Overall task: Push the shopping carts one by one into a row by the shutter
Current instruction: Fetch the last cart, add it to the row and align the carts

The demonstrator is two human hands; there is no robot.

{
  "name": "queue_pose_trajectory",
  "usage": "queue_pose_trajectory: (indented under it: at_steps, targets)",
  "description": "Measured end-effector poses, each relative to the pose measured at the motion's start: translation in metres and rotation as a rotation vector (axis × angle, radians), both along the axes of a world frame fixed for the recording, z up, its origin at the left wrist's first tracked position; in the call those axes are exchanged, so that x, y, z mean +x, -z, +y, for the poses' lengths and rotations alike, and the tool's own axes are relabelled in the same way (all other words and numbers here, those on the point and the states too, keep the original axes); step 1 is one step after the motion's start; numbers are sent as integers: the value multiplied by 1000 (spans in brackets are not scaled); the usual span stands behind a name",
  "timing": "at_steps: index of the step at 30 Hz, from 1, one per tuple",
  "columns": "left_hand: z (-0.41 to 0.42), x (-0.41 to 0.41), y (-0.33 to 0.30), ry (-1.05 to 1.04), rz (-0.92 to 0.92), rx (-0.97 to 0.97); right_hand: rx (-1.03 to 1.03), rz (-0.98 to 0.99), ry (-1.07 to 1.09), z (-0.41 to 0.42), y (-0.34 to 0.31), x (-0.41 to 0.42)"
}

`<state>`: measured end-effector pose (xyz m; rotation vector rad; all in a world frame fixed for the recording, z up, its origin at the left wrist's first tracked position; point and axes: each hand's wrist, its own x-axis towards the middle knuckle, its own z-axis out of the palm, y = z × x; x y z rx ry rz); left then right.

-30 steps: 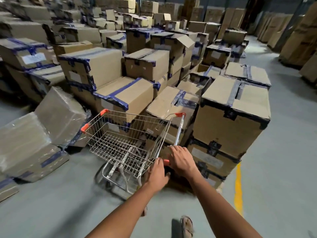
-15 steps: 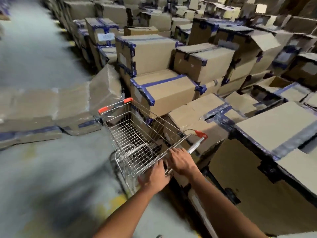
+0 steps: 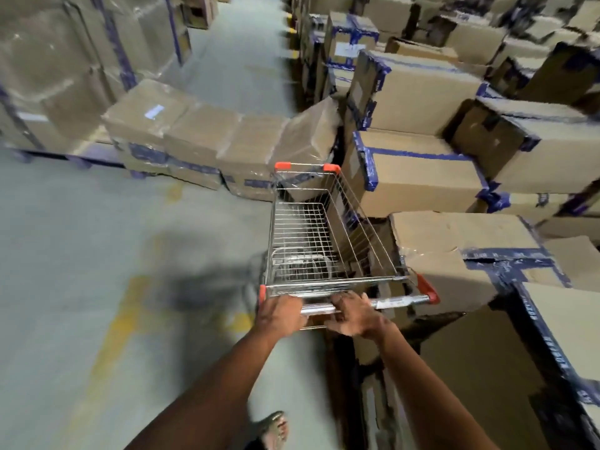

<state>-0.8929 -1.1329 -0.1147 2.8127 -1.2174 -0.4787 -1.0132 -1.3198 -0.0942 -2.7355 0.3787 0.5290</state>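
A chrome wire shopping cart (image 3: 311,235) with orange corner caps stands on the grey floor in the middle of the head view, its basket empty. Both my hands grip its metal handle bar (image 3: 399,300). My left hand (image 3: 281,315) wraps the bar's left end. My right hand (image 3: 355,315) holds it near the middle. The cart's front points at a plastic-wrapped box. No shutter or other cart is in sight.
Stacked cardboard boxes with blue tape (image 3: 418,177) crowd the cart's right side. A low row of plastic-wrapped boxes (image 3: 201,138) lies across the front. Tall wrapped pallets (image 3: 65,60) stand at far left. Open grey floor with yellow markings (image 3: 107,336) spreads to the left; an aisle (image 3: 246,53) runs ahead.
The cart and my view have swung left, away from the box stacks. The open floor and the aisle have come into sight. Both hands have kept their hold on the handle.
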Motion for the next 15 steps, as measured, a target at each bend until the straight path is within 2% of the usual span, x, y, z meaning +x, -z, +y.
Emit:
queue_pose_trajectory:
  at_steps: [3, 9, 12, 15]
  targets:
    - [21, -6, -2, -37, -17, 43, -44, -96, -55, 28, 3, -9]
    - [54, -34, -7, -110, -71, 105, -158, -152, -57, 69, 10, -20]
    - [70, -46, -16, -71, -151, 110, -148, -154, -125, 79, 7, -23]
    - [94, -56, -11, -93, -204, 107, -263, -129, -111, 77, 7, -29]
